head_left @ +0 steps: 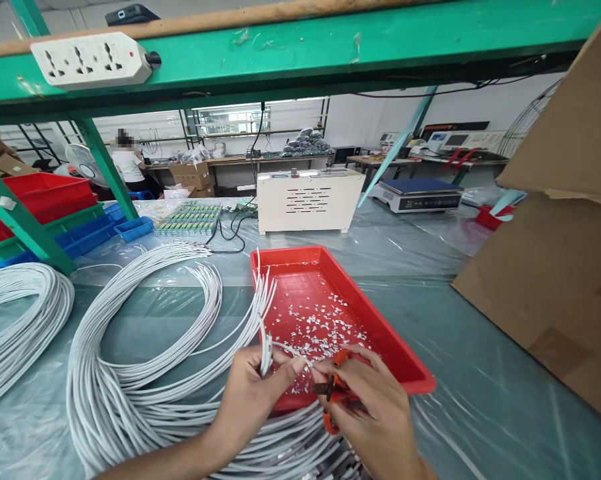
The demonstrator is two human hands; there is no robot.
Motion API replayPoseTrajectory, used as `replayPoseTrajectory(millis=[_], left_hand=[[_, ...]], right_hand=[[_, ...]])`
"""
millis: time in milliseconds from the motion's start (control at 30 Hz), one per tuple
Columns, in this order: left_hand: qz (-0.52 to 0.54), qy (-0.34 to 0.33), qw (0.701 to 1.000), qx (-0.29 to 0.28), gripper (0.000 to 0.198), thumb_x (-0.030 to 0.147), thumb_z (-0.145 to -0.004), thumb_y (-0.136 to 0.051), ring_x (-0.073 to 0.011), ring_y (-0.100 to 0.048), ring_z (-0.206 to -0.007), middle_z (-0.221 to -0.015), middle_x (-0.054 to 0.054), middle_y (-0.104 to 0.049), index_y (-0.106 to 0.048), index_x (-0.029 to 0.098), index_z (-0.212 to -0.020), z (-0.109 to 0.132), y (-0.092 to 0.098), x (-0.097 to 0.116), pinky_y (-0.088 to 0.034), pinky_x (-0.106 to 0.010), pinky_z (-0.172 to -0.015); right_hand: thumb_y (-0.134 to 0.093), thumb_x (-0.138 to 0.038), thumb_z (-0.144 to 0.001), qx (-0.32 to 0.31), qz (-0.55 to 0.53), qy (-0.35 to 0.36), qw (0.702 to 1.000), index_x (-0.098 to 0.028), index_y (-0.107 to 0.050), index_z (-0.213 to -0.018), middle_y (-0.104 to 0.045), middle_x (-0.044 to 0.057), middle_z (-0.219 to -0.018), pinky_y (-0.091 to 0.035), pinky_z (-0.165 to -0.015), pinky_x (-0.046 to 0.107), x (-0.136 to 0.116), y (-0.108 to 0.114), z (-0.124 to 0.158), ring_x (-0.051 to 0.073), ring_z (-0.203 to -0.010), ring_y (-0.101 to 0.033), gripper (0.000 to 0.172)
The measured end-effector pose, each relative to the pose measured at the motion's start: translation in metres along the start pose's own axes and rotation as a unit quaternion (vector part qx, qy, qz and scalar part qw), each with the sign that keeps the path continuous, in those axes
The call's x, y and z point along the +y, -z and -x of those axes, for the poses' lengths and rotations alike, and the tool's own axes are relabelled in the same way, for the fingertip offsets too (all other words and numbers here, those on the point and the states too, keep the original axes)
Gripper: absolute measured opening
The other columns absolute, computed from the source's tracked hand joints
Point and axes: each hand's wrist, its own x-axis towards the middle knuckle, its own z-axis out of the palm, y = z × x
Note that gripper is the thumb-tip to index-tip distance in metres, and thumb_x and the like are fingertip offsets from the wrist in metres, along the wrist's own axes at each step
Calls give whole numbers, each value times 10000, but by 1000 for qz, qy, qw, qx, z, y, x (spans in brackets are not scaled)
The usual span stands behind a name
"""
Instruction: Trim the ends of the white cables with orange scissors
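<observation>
My left hand (250, 390) is closed around a few white cables (266, 355), with one cable end pinched between thumb and finger and pointing right. My right hand (377, 407) holds small orange-handled pliers (341, 359), and its thumb and fingertip meet the end of that same cable. The pliers' jaws are mostly hidden by the fingers. Both hands are over the near end of a red tray (405, 363), which has many small white and silvery scraps (325, 327) scattered in it. A large coil of white cables (100, 333) lies to the left and runs beneath my hands.
Another cable coil (35, 327) lies at the far left. A cream metal box (307, 203) stands behind the tray, with a weighing scale (415, 195) to its right. Cardboard (545, 313) borders the right side. A green beam (300, 50) crosses overhead. A person (129, 163) sits in the background.
</observation>
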Motion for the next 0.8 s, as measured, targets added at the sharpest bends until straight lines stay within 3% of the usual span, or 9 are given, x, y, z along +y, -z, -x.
replayPoseTrajectory(millis=[100, 200, 267, 367, 533, 800], left_hand=[[-91, -84, 992, 25, 128, 233, -755, -587, -168, -577, -704, -735, -53, -642, -670, 136, -745, -2, 4, 4, -436, -256, -673], [-165, -139, 976, -24, 203, 180, -767, -570, -184, -580, -884, -947, -67, -652, -657, 188, -951, -4, 6, 4, -412, -276, -810], [-202, -139, 968, -51, 207, 183, -787, -544, -177, -605, -821, -895, -60, -676, -662, 202, -956, -5, 7, 1, -434, -273, -769], [-244, -145, 958, -42, 196, 154, -788, -525, -179, -622, -721, -799, -59, -693, -682, 193, -898, -3, 7, -4, -456, -269, -687], [-287, -164, 943, -48, 246, 51, -728, -530, -183, -643, -721, -813, -59, -708, -678, 168, -887, 2, 8, -8, -468, -255, -667], [-257, -130, 958, -21, 163, 187, -786, -533, -172, -663, -713, -806, -53, -724, -683, 164, -842, 4, 2, -5, -487, -229, -668]], right_hand=[[-476, -47, -683, -4, 12, 19, 1000, -207, -567, -809, -602, -38, -566, -447, -724, 371, 3, 2, 0, 113, -480, -531, 222], [-463, -44, -691, -18, 31, 41, 999, -189, -580, -792, -610, -20, -577, -441, -739, 373, 5, 5, -1, 118, -496, -535, 213], [-458, -41, -707, -27, 42, 55, 997, -187, -583, -788, -615, -17, -581, -435, -749, 369, 5, 6, -2, 118, -498, -531, 209], [-440, -36, -726, -24, 61, 71, 995, -193, -588, -810, -631, -17, -599, -420, -769, 366, 4, 8, -4, 121, -510, -531, 232], [-414, -35, -745, -22, 96, 98, 990, -181, -594, -812, -643, 0, -622, -392, -799, 358, 3, 6, -1, 130, -552, -548, 242], [-449, -74, -781, -6, 130, 124, 984, -148, -600, -852, -669, 43, -657, -389, -798, 370, 2, 4, 5, 163, -624, -585, 182]])
